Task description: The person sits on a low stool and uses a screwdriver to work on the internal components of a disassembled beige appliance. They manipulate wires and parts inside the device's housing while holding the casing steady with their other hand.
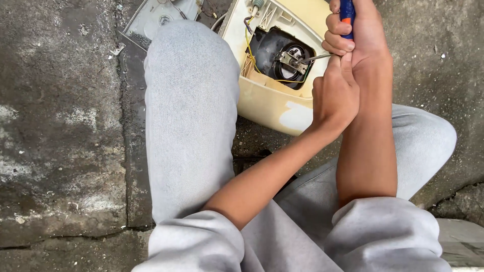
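Our right hand (355,32) has its fingers (337,44) curled tight round the blue handle of a screwdriver (346,12), which sits upright in the fist at the top edge of the view, about one o'clock. From under that fist the thin metal shaft runs toward nine o'clock, and its tip meets a small metal bracket (291,61) over the dark round motor (280,56).

Our left hand (335,93) lies just below the right, at six o'clock from it, with the fingers folded narrow and pressed up against the heel of the right hand and the shaft; we cannot tell whether they pinch the shaft or merely steady it.

The motor sits in a black well inside a cream plastic housing (267,98), which lies open on the ground at twelve o'clock, between our knees. A yellow wire (250,53) loops along the well's left side.

Both forearms come out of grey sleeves (383,231) at the bottom. Our left leg, in pale grey trousers (189,116), runs up the middle toward eleven o'clock. Past the knee, at eleven o'clock, lies a grey flat panel (151,17). All of it rests on rough, stained concrete (60,126).
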